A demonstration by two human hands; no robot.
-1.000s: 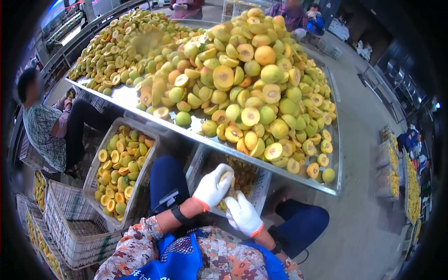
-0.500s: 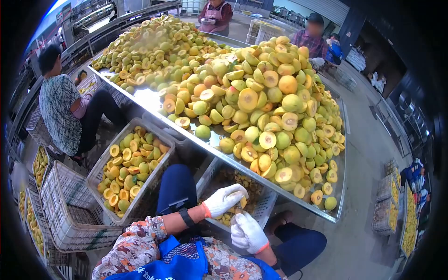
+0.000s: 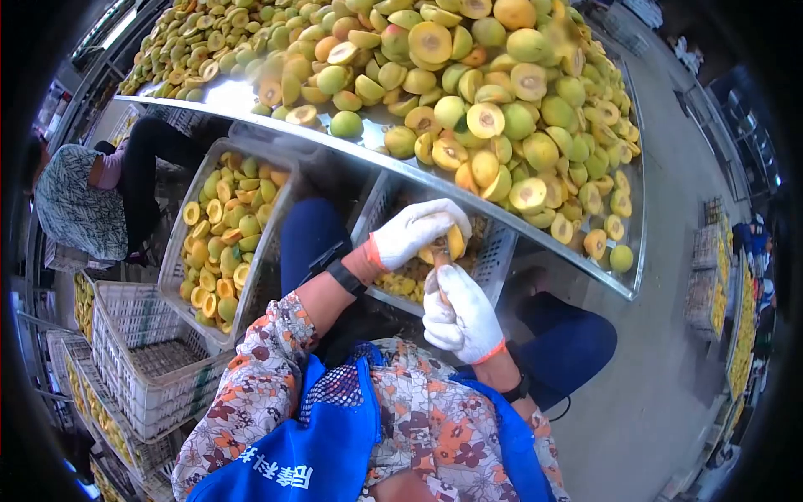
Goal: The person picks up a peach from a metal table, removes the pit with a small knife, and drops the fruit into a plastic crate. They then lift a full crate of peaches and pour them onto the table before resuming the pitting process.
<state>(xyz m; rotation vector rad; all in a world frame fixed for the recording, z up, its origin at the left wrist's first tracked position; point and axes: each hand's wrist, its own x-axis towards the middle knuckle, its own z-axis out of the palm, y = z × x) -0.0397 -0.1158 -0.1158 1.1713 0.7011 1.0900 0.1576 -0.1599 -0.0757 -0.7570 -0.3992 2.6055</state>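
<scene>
Just right of the middle of the frame, the left hand [image 3: 414, 230], in a white glove, pinches a yellow fruit half [image 3: 454, 242] with fingers and thumb. It holds it over a white basket [image 3: 500, 251] under the edge of the metal table [image 3: 234, 90]. The right hand [image 3: 462, 314] is just below, nearer the bottom of the frame, closed in a fist round a thin tool [image 3: 438, 261] that points up and meets the fruit half, which stands on end, while the big fruit pile [image 3: 468, 84] lies along the top.
</scene>
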